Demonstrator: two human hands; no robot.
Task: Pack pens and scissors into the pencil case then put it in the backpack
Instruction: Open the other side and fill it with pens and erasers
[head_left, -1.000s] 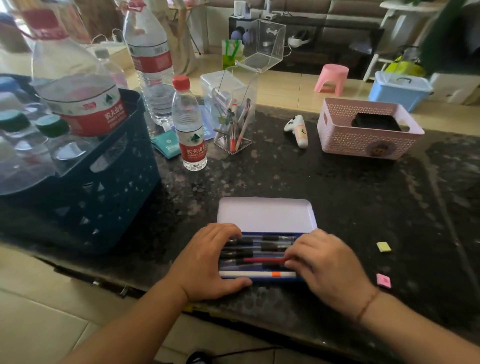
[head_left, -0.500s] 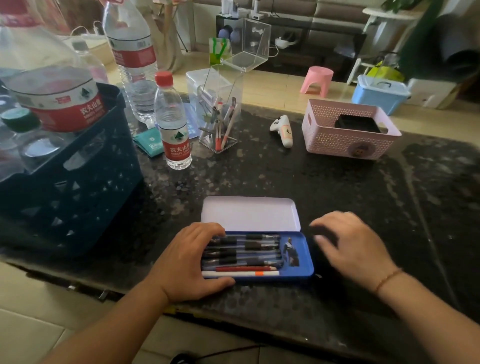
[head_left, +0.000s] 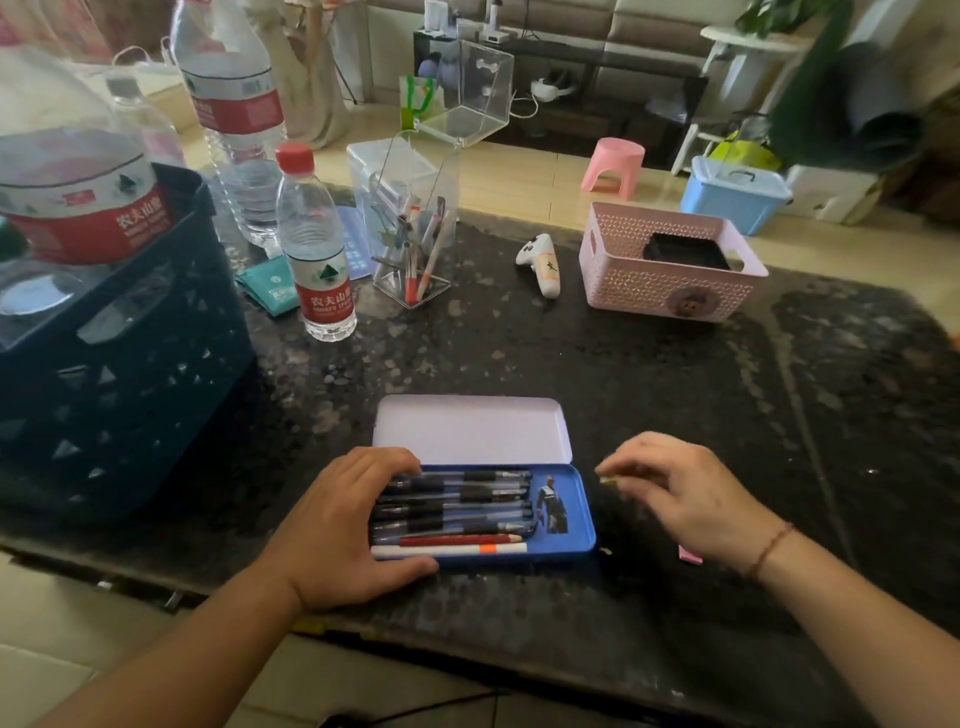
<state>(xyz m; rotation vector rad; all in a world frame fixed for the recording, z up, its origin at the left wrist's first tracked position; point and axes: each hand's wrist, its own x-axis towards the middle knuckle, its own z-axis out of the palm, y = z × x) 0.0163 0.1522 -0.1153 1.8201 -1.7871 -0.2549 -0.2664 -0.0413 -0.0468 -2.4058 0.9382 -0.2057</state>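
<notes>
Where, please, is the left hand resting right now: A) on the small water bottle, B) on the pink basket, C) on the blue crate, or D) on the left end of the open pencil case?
D: the left hand lies over the left end of the open pencil case, covering the pens.
</notes>
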